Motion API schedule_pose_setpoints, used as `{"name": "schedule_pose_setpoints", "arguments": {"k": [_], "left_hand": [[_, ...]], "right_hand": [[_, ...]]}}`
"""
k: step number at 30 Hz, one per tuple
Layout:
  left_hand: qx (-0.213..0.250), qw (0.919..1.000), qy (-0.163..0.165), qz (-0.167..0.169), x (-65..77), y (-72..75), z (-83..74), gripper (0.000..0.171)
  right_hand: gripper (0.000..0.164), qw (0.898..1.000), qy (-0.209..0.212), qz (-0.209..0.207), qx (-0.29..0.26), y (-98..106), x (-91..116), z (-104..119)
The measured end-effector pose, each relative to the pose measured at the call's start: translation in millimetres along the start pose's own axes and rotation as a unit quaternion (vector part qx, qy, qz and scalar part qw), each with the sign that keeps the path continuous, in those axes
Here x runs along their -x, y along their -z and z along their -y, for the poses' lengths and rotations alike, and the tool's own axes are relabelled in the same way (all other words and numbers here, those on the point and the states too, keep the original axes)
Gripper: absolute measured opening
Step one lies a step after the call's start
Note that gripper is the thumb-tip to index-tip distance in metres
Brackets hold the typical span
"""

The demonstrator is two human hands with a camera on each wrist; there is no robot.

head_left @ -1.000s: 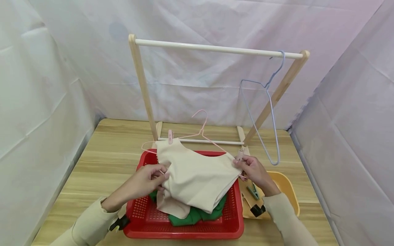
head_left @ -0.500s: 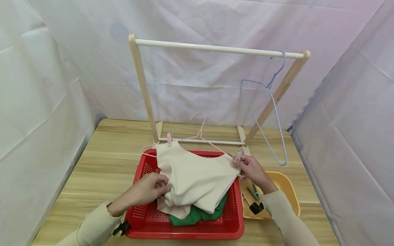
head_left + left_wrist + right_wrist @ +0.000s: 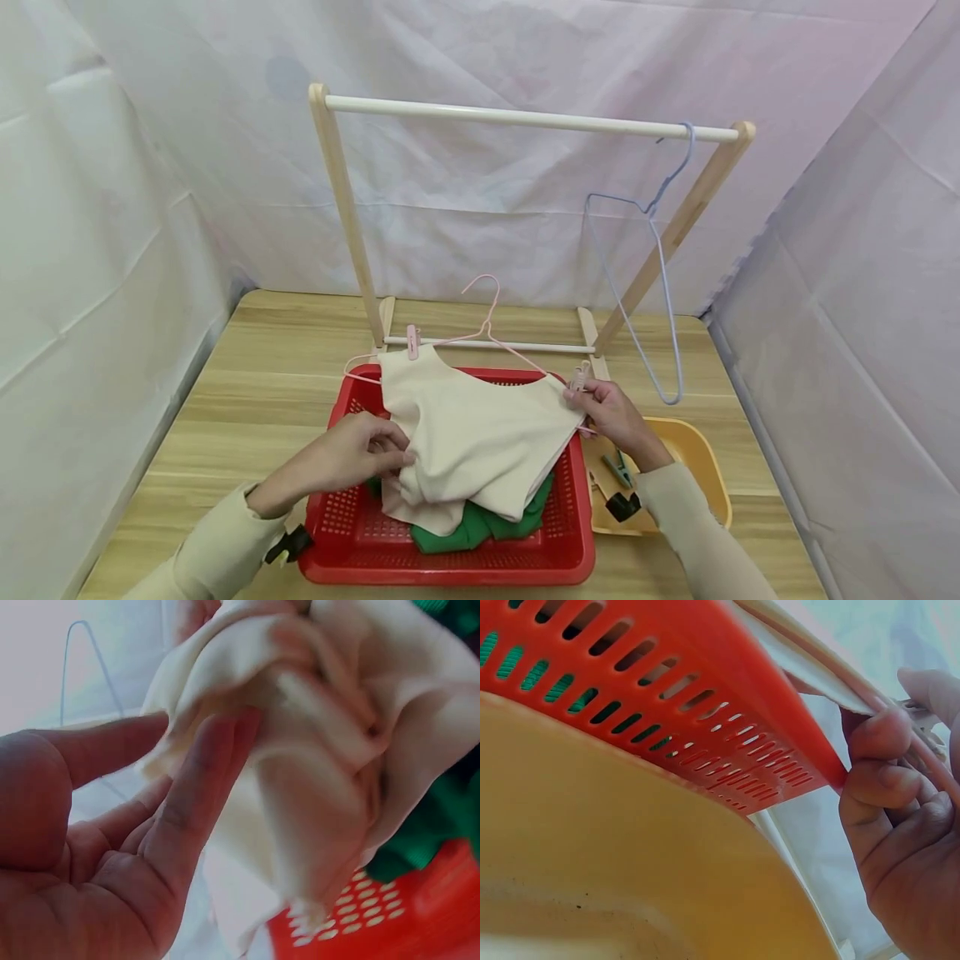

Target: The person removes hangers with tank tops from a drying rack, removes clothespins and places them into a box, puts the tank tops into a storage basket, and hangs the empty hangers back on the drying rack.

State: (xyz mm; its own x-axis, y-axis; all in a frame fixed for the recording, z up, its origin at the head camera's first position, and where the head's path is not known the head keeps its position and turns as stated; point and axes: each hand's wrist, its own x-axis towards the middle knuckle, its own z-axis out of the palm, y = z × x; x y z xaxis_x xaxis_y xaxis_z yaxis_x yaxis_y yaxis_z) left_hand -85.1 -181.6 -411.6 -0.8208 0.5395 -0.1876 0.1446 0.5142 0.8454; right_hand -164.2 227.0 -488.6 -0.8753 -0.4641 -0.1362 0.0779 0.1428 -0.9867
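Note:
A cream sleeveless top hangs over a pink wire hanger, low above the red basket. One pink clothespin clips its left shoulder to the hanger. Another pale pink clothespin stands up at the right shoulder. There my right hand pinches the cloth together with the hanger's arm; in the right wrist view its fingers curl around the pink wire. My left hand is at the top's left side, its thumb and fingers apart, with fingertips against the folds in the left wrist view.
Green cloth lies in the red basket. At the right a yellow tray holds a green clothespin. Behind stands a wooden rack with a white rail, bearing a blue hanger at its right end.
The pink hanger and cream top have sunk slightly and shifted a little left. My left fingertips have moved down along the top's side. The blue hanger has swung right and back.

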Motion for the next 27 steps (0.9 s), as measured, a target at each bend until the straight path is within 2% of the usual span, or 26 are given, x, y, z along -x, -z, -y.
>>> {"name": "schedule_pose_setpoints", "arguments": {"k": [5, 11, 13, 20, 27], "left_hand": [[0.011, 0.9999, 0.008, -0.008, -3.2, 21.1, -6.5, 0.013], [-0.003, 0.9981, 0.005, -0.062, -14.2, 41.9, -10.8, 0.016], [-0.004, 0.9969, 0.015, -0.078, -19.0, 46.7, -11.2, 0.016], [-0.03, 0.9905, 0.038, -0.129, -36.4, 62.3, -3.0, 0.021], [-0.035, 0.9855, 0.054, -0.157, -53.5, 77.0, 8.7, 0.028]], "right_hand": [[0.031, 1.0, 0.008, 0.003, 0.005, 1.1, -0.2, -1.2], [0.031, 1.0, 0.007, 0.004, 0.0, 0.8, -0.5, -1.3], [0.031, 1.0, 0.002, 0.001, 0.0, 0.7, -0.7, -1.1], [0.031, 1.0, -0.001, -0.002, 0.004, 0.6, -1.0, 0.1], [0.03, 1.0, 0.01, 0.003, 0.013, 1.6, -1.4, 0.7]]}}
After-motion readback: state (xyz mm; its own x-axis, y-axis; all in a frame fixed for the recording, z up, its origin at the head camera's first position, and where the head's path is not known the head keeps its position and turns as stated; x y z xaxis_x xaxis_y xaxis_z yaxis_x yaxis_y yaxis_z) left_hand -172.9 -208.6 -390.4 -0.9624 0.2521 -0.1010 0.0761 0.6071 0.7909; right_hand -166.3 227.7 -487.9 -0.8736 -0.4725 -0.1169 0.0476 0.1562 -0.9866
